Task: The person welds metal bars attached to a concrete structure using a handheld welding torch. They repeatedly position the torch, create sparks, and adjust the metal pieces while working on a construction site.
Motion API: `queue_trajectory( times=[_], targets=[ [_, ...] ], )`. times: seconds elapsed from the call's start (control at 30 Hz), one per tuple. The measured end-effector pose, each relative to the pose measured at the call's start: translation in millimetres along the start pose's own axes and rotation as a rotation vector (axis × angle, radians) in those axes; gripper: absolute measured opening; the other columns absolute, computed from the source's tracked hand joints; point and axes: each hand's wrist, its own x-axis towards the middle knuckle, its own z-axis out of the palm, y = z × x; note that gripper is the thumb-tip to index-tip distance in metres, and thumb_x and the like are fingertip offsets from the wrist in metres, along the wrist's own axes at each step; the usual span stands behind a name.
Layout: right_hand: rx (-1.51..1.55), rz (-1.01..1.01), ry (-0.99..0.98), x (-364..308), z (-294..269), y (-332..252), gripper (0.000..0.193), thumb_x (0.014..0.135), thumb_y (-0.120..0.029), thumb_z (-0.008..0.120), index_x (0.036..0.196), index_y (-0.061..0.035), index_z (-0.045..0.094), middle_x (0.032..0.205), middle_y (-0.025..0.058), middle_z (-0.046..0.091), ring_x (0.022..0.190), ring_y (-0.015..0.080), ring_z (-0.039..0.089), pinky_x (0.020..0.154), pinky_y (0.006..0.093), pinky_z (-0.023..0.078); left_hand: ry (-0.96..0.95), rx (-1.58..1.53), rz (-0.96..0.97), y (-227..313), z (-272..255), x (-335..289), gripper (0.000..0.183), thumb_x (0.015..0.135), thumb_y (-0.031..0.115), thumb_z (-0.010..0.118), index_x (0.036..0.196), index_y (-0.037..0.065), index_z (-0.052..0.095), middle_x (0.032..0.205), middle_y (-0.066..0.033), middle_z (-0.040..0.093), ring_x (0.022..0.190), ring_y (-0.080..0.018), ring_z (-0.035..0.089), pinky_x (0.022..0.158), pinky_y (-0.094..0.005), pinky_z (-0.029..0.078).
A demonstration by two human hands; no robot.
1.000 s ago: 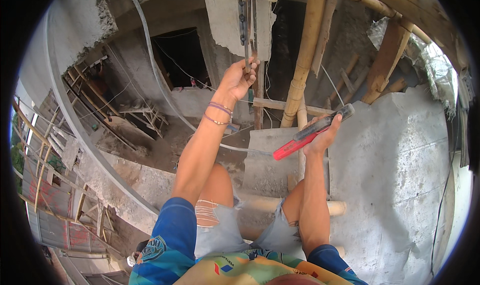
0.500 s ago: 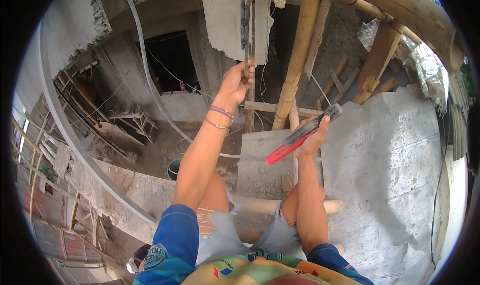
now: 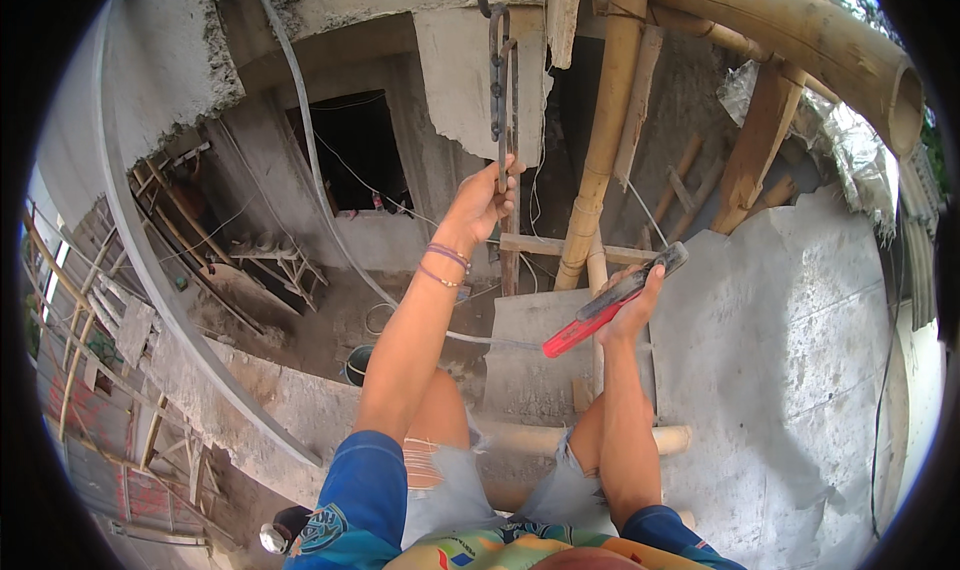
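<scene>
My left hand [image 3: 480,208] is raised in front of me, its fingers closed on the lower end of a dark metal bar [image 3: 502,174]. Above it, linked dark metal loops [image 3: 496,75] hang beside a broken plaster edge. In my right hand [image 3: 630,313] is a red and black welding electrode holder [image 3: 590,325], gripped round the middle. A thin welding rod [image 3: 648,212] slants up and left from its dark end, its tip near a bamboo pole and apart from the metal bar. A grey cable [image 3: 318,180] runs down to the red end.
Bamboo poles [image 3: 600,140] stand ahead, with a thick one [image 3: 790,10] crossing at upper right. A grey sheet [image 3: 740,370] covers the right side. A curved grey metal length [image 3: 160,290] spans the left. Below lie a black bucket [image 3: 357,364] and rough concrete ledge [image 3: 260,390].
The view has shifted, so the surroundings and both hands appear lower and slightly to the right. Both hands keep the same holds on the metal bar and the electrode holder.
</scene>
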Motion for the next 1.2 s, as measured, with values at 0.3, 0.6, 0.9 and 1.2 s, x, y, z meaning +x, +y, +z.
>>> queue_trajectory(
  times=[0.3, 0.6, 0.9, 1.2],
  targets=[
    [0.031, -0.045, -0.167, -3, 8, -21, 0.054, 0.092, -0.068, 0.047, 0.085, -0.0139, 0.046, 0.066, 0.0026, 0.047, 0.052, 0.0165, 0.045, 0.048, 0.0316, 0.039, -0.307, -0.489, -0.198, 8, -15, 19, 0.07, 0.099, 0.061, 0.04, 0.117, -0.004, 0.056, 0.095, -0.0068, 0.062, 0.087, -0.0234, 0.062, 0.086, -0.0408, 0.054],
    [-0.157, -0.209, -0.19, -50, 43, -47, 0.062, 0.088, -0.076, 0.045, 0.084, -0.0136, 0.045, 0.066, 0.0027, 0.045, 0.051, 0.0169, 0.044, 0.047, 0.0314, 0.038, -0.434, -0.333, -0.222, 24, -13, 41, 0.067, 0.092, 0.063, 0.057, 0.11, -0.002, 0.056, 0.092, -0.0037, 0.054, 0.083, -0.0205, 0.059, 0.081, -0.0373, 0.058],
    [-0.283, -0.388, -0.228, -86, 61, -59, 0.067, 0.087, -0.076, 0.048, 0.085, -0.0093, 0.043, 0.066, 0.0051, 0.045, 0.05, 0.0177, 0.046, 0.047, 0.0321, 0.042, -0.606, -0.341, -0.239, 31, -31, 50, 0.073, 0.093, 0.065, 0.054, 0.109, -0.006, 0.057, 0.096, -0.0107, 0.058, 0.09, -0.0232, 0.061, 0.09, -0.0421, 0.054],
    [-0.309, -0.403, -0.212, -121, 60, -63, 0.067, 0.087, -0.076, 0.048, 0.085, -0.0094, 0.043, 0.065, 0.0057, 0.046, 0.049, 0.017, 0.047, 0.045, 0.0313, 0.043, -0.514, -0.761, -0.297, 13, -19, 26, 0.066, 0.089, 0.064, 0.061, 0.101, -0.001, 0.057, 0.084, -0.008, 0.059, 0.083, -0.0227, 0.062, 0.084, -0.0386, 0.055]
  ],
)
